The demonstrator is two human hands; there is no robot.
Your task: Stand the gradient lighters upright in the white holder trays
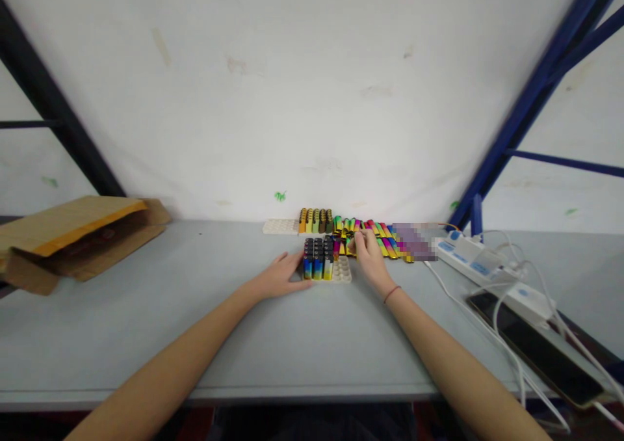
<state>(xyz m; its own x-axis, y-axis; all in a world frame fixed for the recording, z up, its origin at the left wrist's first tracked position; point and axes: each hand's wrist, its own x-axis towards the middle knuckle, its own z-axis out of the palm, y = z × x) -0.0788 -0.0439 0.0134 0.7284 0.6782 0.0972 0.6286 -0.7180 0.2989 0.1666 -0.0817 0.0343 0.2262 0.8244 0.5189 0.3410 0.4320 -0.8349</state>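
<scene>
A small white tray [342,273] stands on the grey table, with several rainbow-coloured lighters [318,259] upright in its left half. My left hand [281,276] lies flat against the tray's left side, fingers stretched out. My right hand [369,256] reaches over a heap of loose rainbow lighters [377,235] behind the tray, its fingers curled on one of them. A second white tray [279,227] with a row of yellow and brown lighters [316,220] stands at the wall.
A flattened cardboard box [73,239] lies at the left. At the right are white power strips [470,259] with cables, and a dark phone [536,347] near the table's edge. Blue shelf posts [517,122] rise at the right.
</scene>
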